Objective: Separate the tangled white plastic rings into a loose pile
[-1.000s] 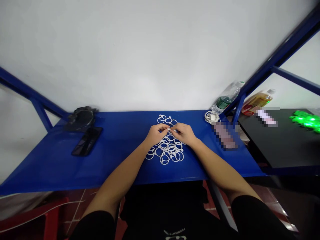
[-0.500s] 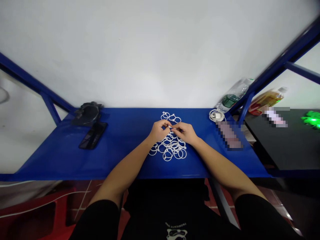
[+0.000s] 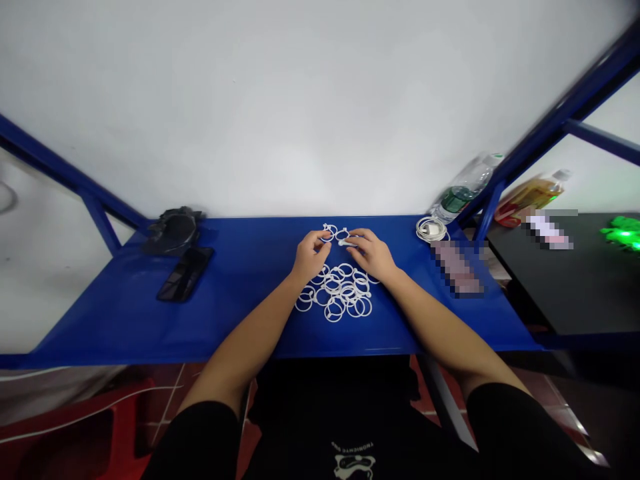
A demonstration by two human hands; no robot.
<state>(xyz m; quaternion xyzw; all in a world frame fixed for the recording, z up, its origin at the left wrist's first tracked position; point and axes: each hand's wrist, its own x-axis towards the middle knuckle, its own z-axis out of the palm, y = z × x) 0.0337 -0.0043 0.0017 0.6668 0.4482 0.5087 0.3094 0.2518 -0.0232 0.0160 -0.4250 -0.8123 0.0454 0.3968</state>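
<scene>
- Right hand (image 3: 374, 256): curled, palm down, with the fingertips pinched on a thin white plastic ring (image 3: 343, 243) held just above the far middle of the glossy blue table (image 3: 240, 313).
- Left hand (image 3: 309, 257): curled, fingertips at the left end of the same ring. I cannot tell whether it grips the ring or only touches it.
- Handling note, as a judgement: the ring looks thin and springy. It is best pinched close to its clasp with both sets of fingertips, wrists resting low, so that it does not twist or flick away into the others.
- Small row of white rings (image 3: 330, 231): just beyond the fingertips, near the table's back edge.
- Loose heap of white plastic rings (image 3: 340, 295): overlapping flat on the table between the wrists, on the near side of the hands. No box or tray holds them.
- Coiled white cable (image 3: 430, 229): to the right of the hands, by the back edge.
- Clear plastic bottle with green label (image 3: 463, 191): leaning behind the cable; its fill level cannot be read.
- Plastic bottle of amber liquid (image 3: 530, 195): tilted, further right, partly full.
- Black phone (image 3: 185, 274): flat on the table, well to the left.
- Dark crumpled object (image 3: 173, 229): just behind the phone.
</scene>
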